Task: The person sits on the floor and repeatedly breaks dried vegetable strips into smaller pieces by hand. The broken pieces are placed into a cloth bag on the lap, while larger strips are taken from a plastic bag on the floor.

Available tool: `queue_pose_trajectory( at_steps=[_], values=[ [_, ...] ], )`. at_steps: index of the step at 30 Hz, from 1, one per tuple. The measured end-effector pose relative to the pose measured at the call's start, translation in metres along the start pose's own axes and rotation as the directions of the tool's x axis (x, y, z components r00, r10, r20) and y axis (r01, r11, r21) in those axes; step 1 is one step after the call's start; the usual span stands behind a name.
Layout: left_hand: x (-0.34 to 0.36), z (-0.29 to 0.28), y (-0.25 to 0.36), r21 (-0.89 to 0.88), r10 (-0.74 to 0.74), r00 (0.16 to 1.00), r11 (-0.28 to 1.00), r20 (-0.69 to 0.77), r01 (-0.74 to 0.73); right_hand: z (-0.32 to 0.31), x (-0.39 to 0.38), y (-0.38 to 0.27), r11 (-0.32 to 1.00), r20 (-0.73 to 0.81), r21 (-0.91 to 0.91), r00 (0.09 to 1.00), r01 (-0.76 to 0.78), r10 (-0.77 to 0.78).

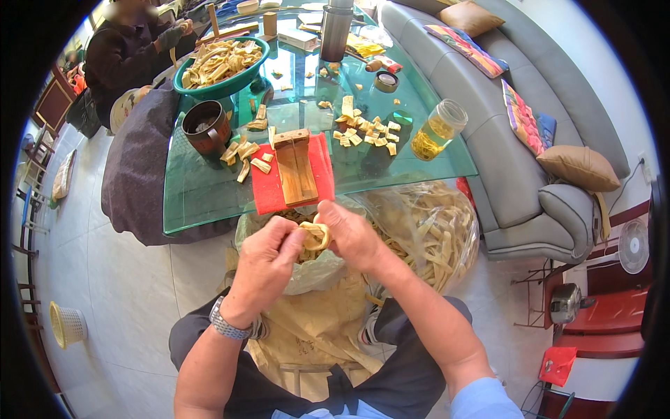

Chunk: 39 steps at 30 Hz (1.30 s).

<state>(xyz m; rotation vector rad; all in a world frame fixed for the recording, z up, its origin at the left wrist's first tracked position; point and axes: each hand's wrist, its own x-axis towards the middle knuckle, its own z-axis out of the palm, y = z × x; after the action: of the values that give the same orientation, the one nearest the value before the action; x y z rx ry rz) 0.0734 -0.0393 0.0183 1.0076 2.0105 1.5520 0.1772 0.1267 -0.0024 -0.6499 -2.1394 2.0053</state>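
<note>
My left hand (268, 255) and my right hand (349, 236) meet above an open plastic bag, fingers closed on a curled, pale yellow dried strip (315, 237) bent into a loop between them. Just beyond the hands, a wooden block tool (296, 172) with a raised crosspiece at its far end lies on a red cloth (266, 187) at the table's near edge. The clear bag (259, 222) under my hands contains similar pieces, partly covered by them. Short cut pieces (367, 130) are scattered right of the tool, and others (241, 151) lie to its left.
On the glass table (209, 195) stand a dark mug (206, 128), a green basin (222, 85) heaped with strips, a steel flask (336, 31) and a glass jar (438, 130). Another bag of strips (436, 237) sits at right, by the grey sofa (481, 153). A person (132, 59) sits far left.
</note>
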Motion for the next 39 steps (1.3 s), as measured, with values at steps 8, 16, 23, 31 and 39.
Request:
queue_pose_trajectory(
  at_steps=[8, 16, 23, 31, 39],
  values=[
    [0.001, -0.037, -0.003, -0.202, -0.305, 0.946, 0.925, 0.108, 0.321, -0.029, 0.002, -0.012, 0.999, 0.073, -0.053, 0.997, -0.011, 0.015],
    [-0.007, -0.031, -0.005, 0.263, 0.176, 0.938, 0.929, 0.300, -0.259, -0.003, -0.002, -0.006, 0.982, 0.270, -0.165, 0.962, 0.096, -0.049],
    [-0.006, -0.004, -0.019, 0.315, 0.093, 0.969, 0.935, 0.227, -0.164, 0.025, -0.004, 0.000, 0.974, 0.260, -0.096, 0.950, 0.203, -0.173],
    [-0.039, -0.023, -0.012, 0.350, -0.245, 0.589, 0.934, 0.770, -0.068, 0.004, -0.038, 0.009, 0.953, 0.647, -0.266, 0.760, 0.146, 0.064],
    [-0.018, -0.064, 0.024, 0.203, -0.207, 0.460, 0.977, 0.863, 0.059, 0.000, -0.055, -0.029, 0.907, 0.687, -0.282, 0.726, 0.314, -0.038]
  ],
)
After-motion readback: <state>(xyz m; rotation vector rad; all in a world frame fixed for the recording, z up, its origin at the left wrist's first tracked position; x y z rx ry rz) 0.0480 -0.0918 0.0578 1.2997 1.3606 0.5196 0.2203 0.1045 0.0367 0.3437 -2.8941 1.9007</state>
